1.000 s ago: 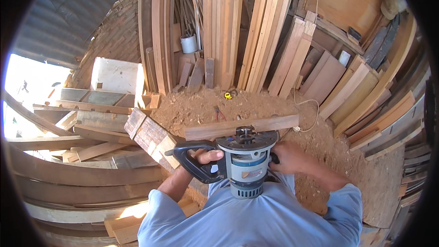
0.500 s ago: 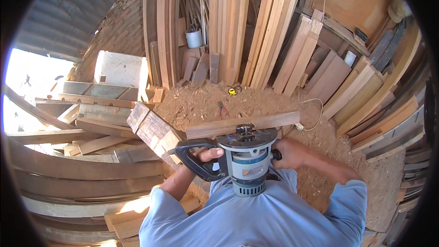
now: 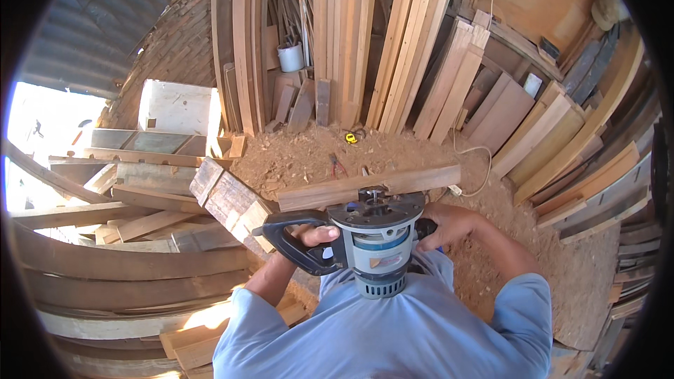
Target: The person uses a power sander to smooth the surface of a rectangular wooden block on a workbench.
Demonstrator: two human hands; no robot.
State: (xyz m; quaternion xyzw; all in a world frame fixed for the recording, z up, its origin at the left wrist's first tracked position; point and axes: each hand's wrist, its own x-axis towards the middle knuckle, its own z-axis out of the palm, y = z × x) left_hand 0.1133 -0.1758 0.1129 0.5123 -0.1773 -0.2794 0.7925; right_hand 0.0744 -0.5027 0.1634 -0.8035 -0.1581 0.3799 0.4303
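I hold a grey and black router [image 3: 380, 261] against my blue shirt, its flat black base plate and bit turned upward. My left hand [image 3: 314, 236] is wrapped around its black D-shaped handle. On the other side, my right hand [image 3: 449, 227] is closed on the small black side knob, thumb toward the motor body. Just beyond the base plate lies a long narrow wooden board [image 3: 414, 181]; the router hides part of its near edge. Red-handled pliers [image 3: 338, 166] lie on the sawdust past the board.
A yellow tape measure [image 3: 351, 138] lies farther off on the sawdust. A weathered plank [image 3: 228, 196] slants at the left, beside piled offcuts [image 3: 151, 223]. Tall boards [image 3: 344, 49] lean along the back, with a white bucket [image 3: 290, 57] among them. A pale cord [image 3: 484, 179] loops at the right.
My right hand has shifted on the side knob, and its thumb now shows. The router is tilted slightly differently. The whole view has moved a little.
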